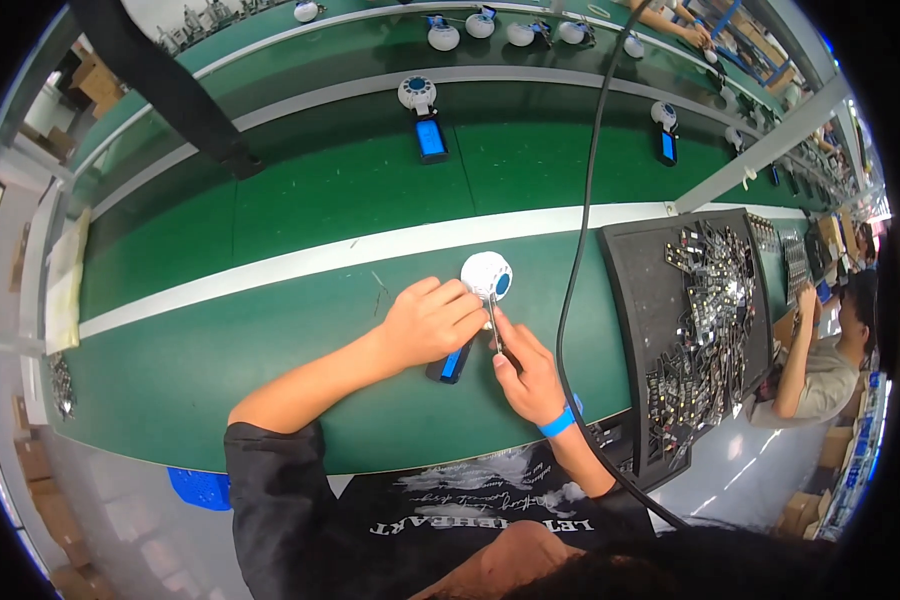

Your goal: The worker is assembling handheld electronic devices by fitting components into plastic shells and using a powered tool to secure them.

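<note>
1. One white round gadget (pixel 484 270) sits in our frame's middle
2. Left hand (pixel 435 318) curls beside it; we can't tell what it grips
3. Right hand (pixel 532 375) grasps a thin metal tool (pixel 496 328)

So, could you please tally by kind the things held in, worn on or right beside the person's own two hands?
White round part: 1
Slim metal tool: 1
Black piece with a blue face: 1
Blue wristband: 1
Total: 4
</note>
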Demonstrator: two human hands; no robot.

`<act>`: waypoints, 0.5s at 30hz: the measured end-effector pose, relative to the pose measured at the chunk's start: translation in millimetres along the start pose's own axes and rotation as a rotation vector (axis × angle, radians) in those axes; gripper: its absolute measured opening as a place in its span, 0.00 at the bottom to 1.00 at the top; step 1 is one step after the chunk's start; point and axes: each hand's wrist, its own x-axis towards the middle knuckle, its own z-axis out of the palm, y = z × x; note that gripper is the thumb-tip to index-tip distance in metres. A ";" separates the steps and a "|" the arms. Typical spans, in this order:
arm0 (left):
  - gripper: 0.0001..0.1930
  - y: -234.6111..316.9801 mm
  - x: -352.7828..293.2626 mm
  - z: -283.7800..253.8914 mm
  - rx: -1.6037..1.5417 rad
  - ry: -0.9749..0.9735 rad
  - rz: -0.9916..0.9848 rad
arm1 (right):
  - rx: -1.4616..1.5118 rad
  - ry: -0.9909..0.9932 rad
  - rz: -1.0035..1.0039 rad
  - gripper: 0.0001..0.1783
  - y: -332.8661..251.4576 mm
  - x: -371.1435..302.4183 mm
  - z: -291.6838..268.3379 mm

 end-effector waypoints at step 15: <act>0.29 -59.7 35.9 4.3 -0.656 -0.536 -0.192 | 0.121 -0.429 0.150 0.32 -11.2 2.5 -46.2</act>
